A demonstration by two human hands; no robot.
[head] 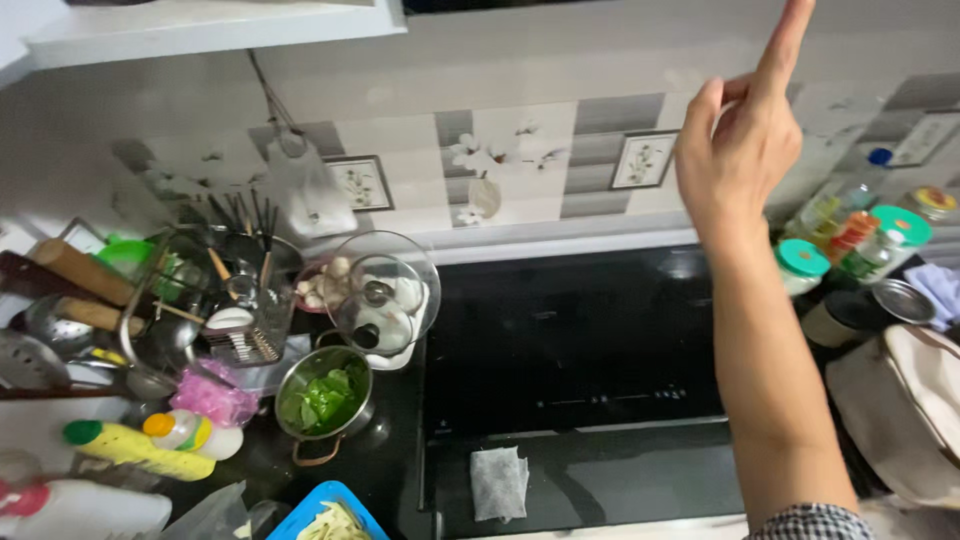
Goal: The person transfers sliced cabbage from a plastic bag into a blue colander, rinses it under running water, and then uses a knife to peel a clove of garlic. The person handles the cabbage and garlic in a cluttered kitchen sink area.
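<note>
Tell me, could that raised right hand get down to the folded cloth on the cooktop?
Probably yes: the right hand is up by the wall, empty, and nothing stands between it and the folded cloth on the black cooktop.

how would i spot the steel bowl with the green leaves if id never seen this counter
Start at the black cooktop and move just past its left edge. There, below the tilted glass lid, sits the steel bowl. It is the only round metal pot with green leaves inside and a copper-coloured handle, unlike the blue tray of pale strips nearer the camera.
</note>
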